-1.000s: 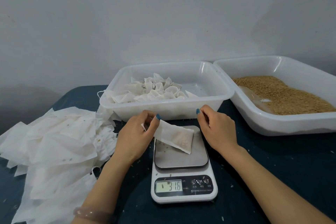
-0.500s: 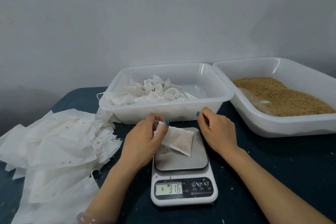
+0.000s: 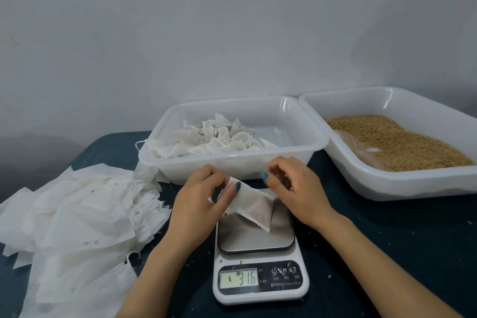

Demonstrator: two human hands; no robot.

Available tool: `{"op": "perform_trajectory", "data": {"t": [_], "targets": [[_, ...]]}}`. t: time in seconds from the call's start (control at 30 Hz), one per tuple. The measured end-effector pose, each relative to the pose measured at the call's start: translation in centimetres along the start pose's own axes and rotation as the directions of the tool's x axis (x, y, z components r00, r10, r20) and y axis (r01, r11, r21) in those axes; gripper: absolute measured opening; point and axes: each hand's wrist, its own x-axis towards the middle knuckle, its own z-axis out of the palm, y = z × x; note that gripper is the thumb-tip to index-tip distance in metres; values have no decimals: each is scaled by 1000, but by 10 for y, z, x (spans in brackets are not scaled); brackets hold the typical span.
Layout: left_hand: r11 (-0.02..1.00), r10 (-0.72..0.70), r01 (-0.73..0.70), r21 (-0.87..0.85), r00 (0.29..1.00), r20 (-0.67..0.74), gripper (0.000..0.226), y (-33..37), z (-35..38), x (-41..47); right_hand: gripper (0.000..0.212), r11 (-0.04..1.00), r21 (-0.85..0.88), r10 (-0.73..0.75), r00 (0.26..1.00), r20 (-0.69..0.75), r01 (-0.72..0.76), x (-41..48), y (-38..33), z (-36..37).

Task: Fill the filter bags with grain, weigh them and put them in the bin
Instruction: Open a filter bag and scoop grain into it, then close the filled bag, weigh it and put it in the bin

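Head view: my left hand (image 3: 198,196) pinched the open end of a grain-filled filter bag (image 3: 254,210) between thumb and fingers. The bag's lower end lay tilted on the scale (image 3: 260,279) plate. My right hand (image 3: 296,188) had its fingers curled at the bag's top edge; couldn't tell if they pinched anything.

Progress, my guess: this bag was filled and weighed, not yet in the bin (image 3: 320,144). A cluster of filled bags (image 3: 219,137) sat in the bin's left half. A big pile of empty bags (image 3: 77,209) lay on the tabletop (image 3: 387,240) at left, and plenty of grain (image 3: 402,142) was in the tray (image 3: 387,183) at right, so much was left.

Writing: the display read 31.6 and the buttons M and T; the small print was unreadable.
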Motion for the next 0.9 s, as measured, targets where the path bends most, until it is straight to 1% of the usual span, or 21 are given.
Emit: {"op": "perform_trajectory", "data": {"t": [0.03, 0.1, 0.17, 0.2, 0.23, 0.27, 0.33, 0.4, 0.5, 0.63, 0.73, 0.8, 0.83, 0.9], "targets": [[999, 40, -40, -3, 999, -27, 27, 3, 0, 2, 34, 998, 64, -34, 997, 63, 30, 0, -6, -1], [989, 137, -132, 64, 987, -80, 27, 12, -3, 8, 53, 988, 131, -105, 979, 174, 83, -1, -17, 1], [945, 279, -246, 216, 951, -136, 27, 21, -6, 15, 75, 987, 102, -145, 956, 255, 123, -3, -26, 6], [910, 354, -301, 285, 922, -155, 27, 24, -7, 18, 81, 988, 95, -143, 949, 281, 121, -4, -29, 10], [877, 416, -345, 335, 894, -167, 29, 28, -8, 20, 83, 989, 110, -129, 949, 289, 101, -5, -32, 13], [848, 464, -378, 371, 869, -175, 31, 31, -10, 22, 78, 986, 147, -114, 954, 278, 75, -5, -34, 15], [801, 535, -418, 429, 821, -198, 32, 36, -13, 25, 62, 968, 246, -101, 969, 226, 44, -5, -39, 16], [769, 579, -433, 470, 784, -225, 31, 41, -15, 26, 52, 952, 303, -103, 975, 195, 40, -5, -42, 16], [768, 587, -418, 486, 762, -272, 31, 46, -18, 28, 41, 928, 373, -87, 981, 173, 17, -7, -45, 16], [780, 590, -417, 467, 739, -325, 29, 48, -18, 31, 45, 871, 490, -61, 981, 184, -38, -9, -49, 11], [785, 596, -441, 436, 731, -333, 30, 51, -18, 31, 30, 834, 547, -42, 981, 187, -69, -8, -51, 11], [809, 571, -447, 383, 752, -330, 31, 52, -18, 29, 19, 812, 574, -11, 982, 190, -103, -7, -53, 10], [837, 537, -441, 325, 776, -331, 32, 52, -19, 28, 16, 814, 570, -1, 981, 194, -112, -7, -53, 10], [904, 426, -401, 146, 833, -353, 35, 52, -20, 27, 14, 825, 552, 19, 982, 189, -122, -7, -50, 8]]}}
